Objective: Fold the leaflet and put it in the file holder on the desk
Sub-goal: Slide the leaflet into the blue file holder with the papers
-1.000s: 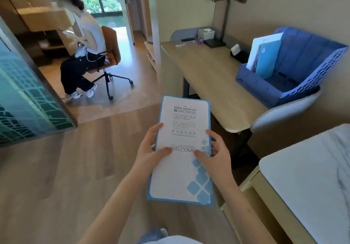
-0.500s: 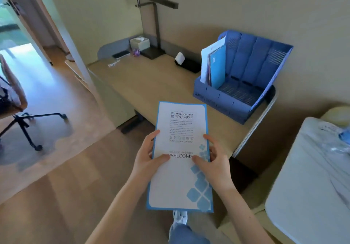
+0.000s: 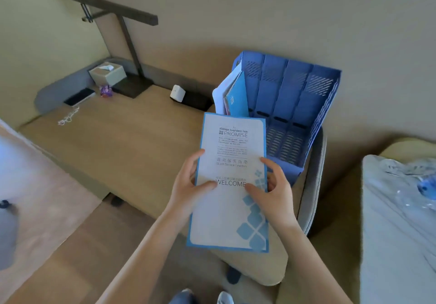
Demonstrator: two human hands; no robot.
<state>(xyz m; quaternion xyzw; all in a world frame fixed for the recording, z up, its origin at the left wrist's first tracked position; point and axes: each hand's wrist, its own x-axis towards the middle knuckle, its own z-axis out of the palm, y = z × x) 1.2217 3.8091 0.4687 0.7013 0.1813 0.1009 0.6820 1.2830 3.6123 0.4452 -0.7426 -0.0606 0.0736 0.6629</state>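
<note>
I hold a tall white leaflet (image 3: 230, 214) with a blue border, printed "WELCOME", folded shut and upright over the desk's near edge. My left hand (image 3: 187, 185) grips its left edge, thumb on the front. My right hand (image 3: 273, 190) grips its right edge the same way. Just beyond the leaflet's top stands the blue slotted file holder (image 3: 304, 105) on the wooden desk (image 3: 132, 138). White papers and a teal booklet (image 3: 237, 96) lean in its leftmost slot. The other slots hold nothing.
A dark desk lamp (image 3: 127, 44) stands at the back of the desk, with a tissue box (image 3: 107, 74), a small purple item (image 3: 105, 90), a white cable (image 3: 68, 116) and a white cube (image 3: 177, 93). A white-topped surface (image 3: 396, 228) lies at right.
The view swung right and closer to the desk. The leaflet, still in both hands, now reaches over the desk edge to just in front of the file holder. The seated person left the view.
</note>
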